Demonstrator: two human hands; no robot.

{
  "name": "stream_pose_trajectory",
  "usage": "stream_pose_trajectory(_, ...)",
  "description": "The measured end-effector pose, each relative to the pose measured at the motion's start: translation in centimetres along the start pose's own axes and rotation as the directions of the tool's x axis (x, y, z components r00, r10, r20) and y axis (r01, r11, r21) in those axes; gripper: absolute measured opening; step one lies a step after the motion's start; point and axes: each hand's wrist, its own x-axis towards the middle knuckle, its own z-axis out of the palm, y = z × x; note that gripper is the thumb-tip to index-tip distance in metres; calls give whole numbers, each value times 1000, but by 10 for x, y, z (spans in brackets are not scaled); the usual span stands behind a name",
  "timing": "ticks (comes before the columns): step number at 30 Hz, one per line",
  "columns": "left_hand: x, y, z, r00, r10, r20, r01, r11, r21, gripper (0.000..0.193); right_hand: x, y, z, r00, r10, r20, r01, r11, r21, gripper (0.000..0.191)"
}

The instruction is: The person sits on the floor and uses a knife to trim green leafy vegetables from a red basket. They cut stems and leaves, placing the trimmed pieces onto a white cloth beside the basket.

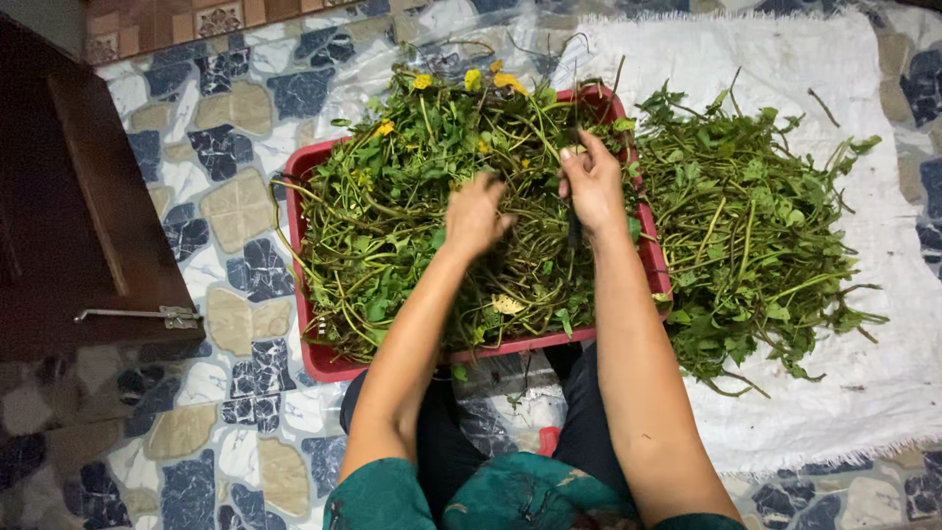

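A red plastic tray on the floor is heaped with green leafy stems, some with small yellow flowers. My left hand reaches into the middle of the heap, fingers buried among the stems. My right hand is closed on a few stems near the tray's right side, thumb up; something dark shows below its palm, too hidden to tell. A second pile of the same greens lies to the right on a white cloth.
The floor is patterned stone tile in blue, beige and white. A dark wooden door or cabinet with a metal latch stands at the left. My knees in dark trousers are just below the tray.
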Motion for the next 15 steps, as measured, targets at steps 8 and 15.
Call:
stream_pose_trajectory(8,13,-13,2,859,-505,85,511,837,-194,105,-2,-8,5,1000,3,16,-1,996,-85,50)
stream_pose_trajectory(15,-9,6,5,935,-310,171,347,900,-263,48,0,-7,18,998,11,61,-5,995,-99,47)
